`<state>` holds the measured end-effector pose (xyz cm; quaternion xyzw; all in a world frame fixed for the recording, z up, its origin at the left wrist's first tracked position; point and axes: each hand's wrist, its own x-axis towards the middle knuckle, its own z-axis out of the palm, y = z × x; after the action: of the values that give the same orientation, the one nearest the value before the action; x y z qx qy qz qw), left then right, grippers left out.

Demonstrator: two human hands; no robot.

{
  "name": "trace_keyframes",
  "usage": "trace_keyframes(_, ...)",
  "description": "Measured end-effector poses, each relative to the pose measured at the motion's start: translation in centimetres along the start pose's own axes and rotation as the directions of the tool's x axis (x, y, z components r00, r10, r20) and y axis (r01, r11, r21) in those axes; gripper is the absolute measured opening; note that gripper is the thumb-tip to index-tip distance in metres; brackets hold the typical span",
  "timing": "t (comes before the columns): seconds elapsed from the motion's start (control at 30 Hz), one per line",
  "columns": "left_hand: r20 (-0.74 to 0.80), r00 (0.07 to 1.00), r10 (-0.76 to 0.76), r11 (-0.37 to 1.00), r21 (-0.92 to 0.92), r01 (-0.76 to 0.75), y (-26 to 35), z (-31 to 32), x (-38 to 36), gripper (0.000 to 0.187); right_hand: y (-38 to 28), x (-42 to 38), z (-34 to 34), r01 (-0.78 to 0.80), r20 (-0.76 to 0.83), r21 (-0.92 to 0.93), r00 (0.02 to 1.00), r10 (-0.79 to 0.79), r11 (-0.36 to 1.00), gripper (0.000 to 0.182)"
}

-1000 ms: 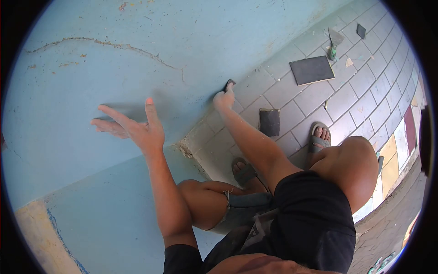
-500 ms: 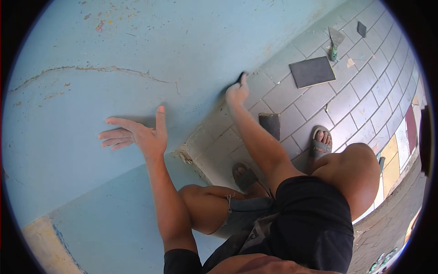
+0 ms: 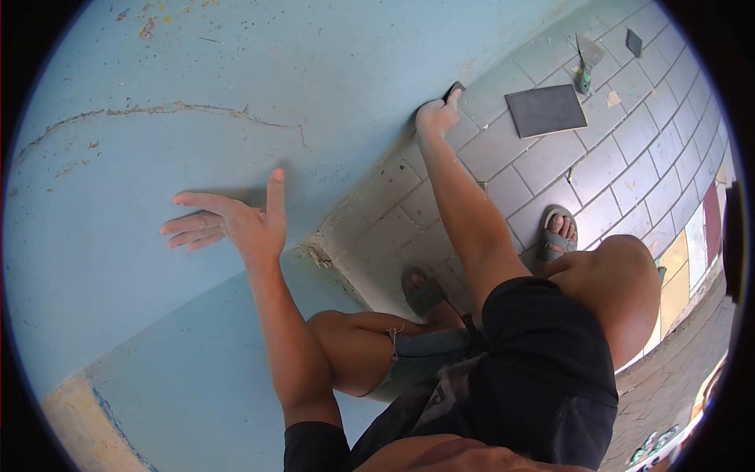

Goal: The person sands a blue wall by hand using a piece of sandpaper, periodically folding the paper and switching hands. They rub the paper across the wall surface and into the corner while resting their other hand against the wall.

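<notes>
My left hand (image 3: 250,226) rests on the blue wall (image 3: 197,157) with its fingers spread and holds nothing. Farther along, low on the wall just above the floor, my right hand (image 3: 437,118) is closed around a dark piece of sandpaper (image 3: 454,90). Only an edge of that piece shows past my thumb; the rest is hidden by my fingers and the wall side. A long crack (image 3: 177,107) runs across the wall above my left hand.
On the tiled floor (image 3: 543,169) lie a dark rectangular sheet (image 3: 546,110), a putty knife (image 3: 587,67) with a green handle, and a small dark piece (image 3: 634,42). My sandalled feet stand on the tiles. A chipped wall corner (image 3: 318,253) juts out between my hands.
My right hand has slid along the foot of the wall, away from me, with the sandpaper. My forearm now covers a dark piece on the floor. The left hand stays in place.
</notes>
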<state>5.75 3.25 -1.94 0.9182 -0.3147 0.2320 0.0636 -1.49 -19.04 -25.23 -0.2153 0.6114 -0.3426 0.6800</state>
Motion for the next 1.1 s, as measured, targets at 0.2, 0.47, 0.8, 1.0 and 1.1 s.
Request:
trace_keyframes(0.2, 0.005, 1.000, -0.002, 1.000, -0.011, 0.002, 0.3, -0.1, 0.2, 0.147, 14.2, -0.3, 2.6, 0.399, 0.028, -0.257, 0.914, -0.406, 0.880, 0.060)
trace_keyframes(0.47, -0.013, 1.000, 0.004, 1.000, -0.001, -0.004, 0.4, 0.3, 0.7, 0.148, 20.7, -0.1, 3.6, 0.432, 0.053, -0.391, 0.892, -0.449, 0.813, 0.056)
trace_keyframes(0.8, -0.015, 1.000, 0.002, 1.000, -0.015, -0.002, 0.4, 0.4, 0.2, 0.147, 10.5, 1.3, 1.7, 0.434, -0.049, -0.380, 0.872, -0.487, 0.817, 0.057)
trace_keyframes(1.0, 0.033, 0.999, 0.011, 1.000, 0.009, -0.012, -0.1, 0.0, 0.2, 0.147, 3.7, 0.8, 0.3, 0.422, -0.027, -0.207, 0.899, -0.436, 0.883, 0.057)
trace_keyframes(1.1, 0.026, 1.000, -0.016, 1.000, -0.015, 0.016, 0.3, 0.2, -0.2, 0.148, 1.8, 3.7, 0.1, 0.275, -0.105, -0.195, 0.948, -0.299, 0.941, 0.057)
